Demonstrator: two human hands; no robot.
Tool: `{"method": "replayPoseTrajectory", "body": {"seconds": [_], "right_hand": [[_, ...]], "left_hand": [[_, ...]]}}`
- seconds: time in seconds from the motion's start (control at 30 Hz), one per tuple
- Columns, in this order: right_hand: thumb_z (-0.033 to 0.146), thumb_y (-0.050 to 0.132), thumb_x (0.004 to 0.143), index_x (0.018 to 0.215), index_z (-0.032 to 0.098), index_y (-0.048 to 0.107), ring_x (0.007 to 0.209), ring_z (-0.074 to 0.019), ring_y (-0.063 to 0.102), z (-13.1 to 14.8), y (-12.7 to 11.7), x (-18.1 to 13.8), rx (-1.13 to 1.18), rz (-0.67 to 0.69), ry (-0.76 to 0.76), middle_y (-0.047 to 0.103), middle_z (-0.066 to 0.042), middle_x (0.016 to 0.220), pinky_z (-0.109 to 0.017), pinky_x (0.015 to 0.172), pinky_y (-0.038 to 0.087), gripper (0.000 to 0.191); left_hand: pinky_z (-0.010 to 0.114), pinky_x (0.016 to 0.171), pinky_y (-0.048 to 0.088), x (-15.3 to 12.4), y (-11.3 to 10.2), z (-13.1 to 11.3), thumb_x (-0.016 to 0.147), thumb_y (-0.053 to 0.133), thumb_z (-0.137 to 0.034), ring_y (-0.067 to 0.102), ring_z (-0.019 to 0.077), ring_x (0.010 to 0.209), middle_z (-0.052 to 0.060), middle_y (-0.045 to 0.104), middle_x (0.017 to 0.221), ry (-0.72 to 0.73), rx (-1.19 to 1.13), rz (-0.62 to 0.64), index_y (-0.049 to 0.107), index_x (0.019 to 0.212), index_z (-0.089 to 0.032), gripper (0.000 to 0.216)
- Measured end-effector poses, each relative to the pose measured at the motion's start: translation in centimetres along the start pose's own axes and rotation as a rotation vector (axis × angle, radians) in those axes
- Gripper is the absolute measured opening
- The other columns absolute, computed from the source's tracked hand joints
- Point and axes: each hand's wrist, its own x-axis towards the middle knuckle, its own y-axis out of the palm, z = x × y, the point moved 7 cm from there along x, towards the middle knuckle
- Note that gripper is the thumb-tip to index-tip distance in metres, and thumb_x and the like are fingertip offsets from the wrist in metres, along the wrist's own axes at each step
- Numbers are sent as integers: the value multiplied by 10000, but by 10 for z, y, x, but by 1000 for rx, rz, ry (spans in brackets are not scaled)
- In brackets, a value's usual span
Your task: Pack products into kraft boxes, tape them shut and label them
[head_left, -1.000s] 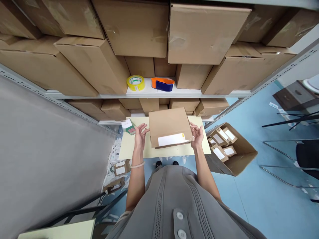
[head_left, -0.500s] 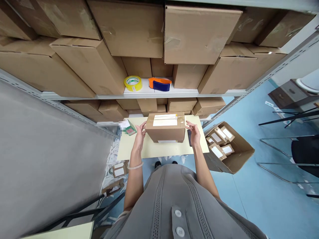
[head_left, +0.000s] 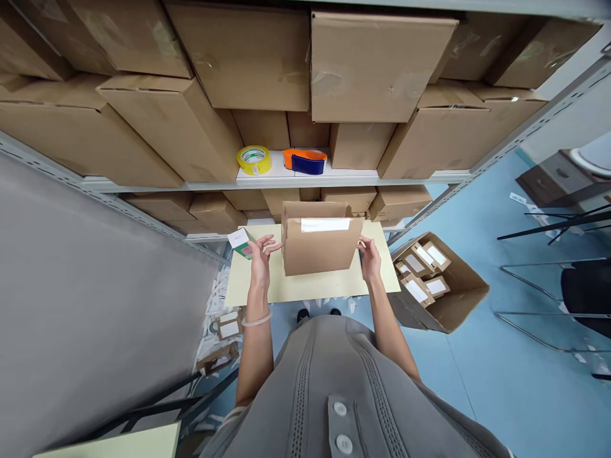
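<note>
A brown cardboard box (head_left: 317,248) with a white label (head_left: 324,224) near its top edge stands tilted on a pale yellow table (head_left: 305,287). My right hand (head_left: 370,259) grips the box's right side. My left hand (head_left: 261,256) is at the box's left edge, fingers spread, fingertips just touching it. A thin bracelet sits on my left wrist. A small green and white card (head_left: 241,242) lies on the table left of my left hand.
Metal shelving packed with large cartons rises behind the table; a yellow tape roll (head_left: 254,159) and an orange-blue tape dispenser (head_left: 305,161) sit on the shelf. An open carton (head_left: 453,308) of small labelled boxes stands on the blue floor to the right. Small boxes (head_left: 228,327) lie left below the table.
The box was turned over between my hands: its label went from the near lower face to the top, and it now faces me near the upper edge.
</note>
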Motion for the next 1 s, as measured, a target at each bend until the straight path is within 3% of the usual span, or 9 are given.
{"method": "replayPoseTrajectory", "body": {"seconds": [0.23,0.33,0.5,0.6,0.7,0.83,1.0], "right_hand": [[614,577,848,921,269,724,1158,-207,612,-9,-5,-1,40,-60,28,728,-11,1151,-354,1007,449,383],[627,561,851,934,259,730,1190,-220,602,-11,1,-1,17,-10,37,716,-27,1197,-368,1019,448,413],[625,594,837,944,251,739,1119,-234,639,-19,11,-6,-48,81,116,717,-36,1194,-407,1049,429,415],[635,604,830,960,246,747,1110,-243,642,-25,16,-10,-88,122,163,718,-38,1187,-421,1070,410,434],[649,607,819,959,241,753,1128,-247,631,-32,21,-12,-97,142,191,722,-41,1180,-428,1090,393,456],[650,603,813,975,244,753,1163,-244,613,-48,43,-15,-108,230,243,716,-43,1203,-425,1094,388,463],[644,586,825,982,258,748,1192,-237,600,-90,103,-35,-130,489,355,721,-27,1187,-406,1079,405,446]], "left_hand": [[361,1000,457,-7,-2,-2,922,268,-737,703,202,951,85,657,1096,-11,48,-17,643,1027,-201,663],[339,988,472,-6,-7,12,938,280,-711,683,190,987,99,663,1138,-21,56,-37,640,1041,-199,634],[370,1002,466,-11,-13,49,931,302,-719,646,208,1052,104,684,1144,-174,162,-41,650,1096,-196,649],[411,1023,454,-18,-11,56,906,331,-748,622,242,1111,107,691,1169,-177,197,18,663,1105,-205,667],[427,1016,460,-26,-19,55,873,371,-775,628,261,1102,118,702,1144,-190,185,-4,671,1071,-208,672],[447,1035,443,-43,-47,47,873,362,-778,633,272,1108,131,700,1147,-176,156,-107,655,1108,-186,702],[424,1031,443,-101,-118,29,888,394,-742,623,268,1140,130,696,1114,-80,84,-437,660,1125,-193,655]]}}
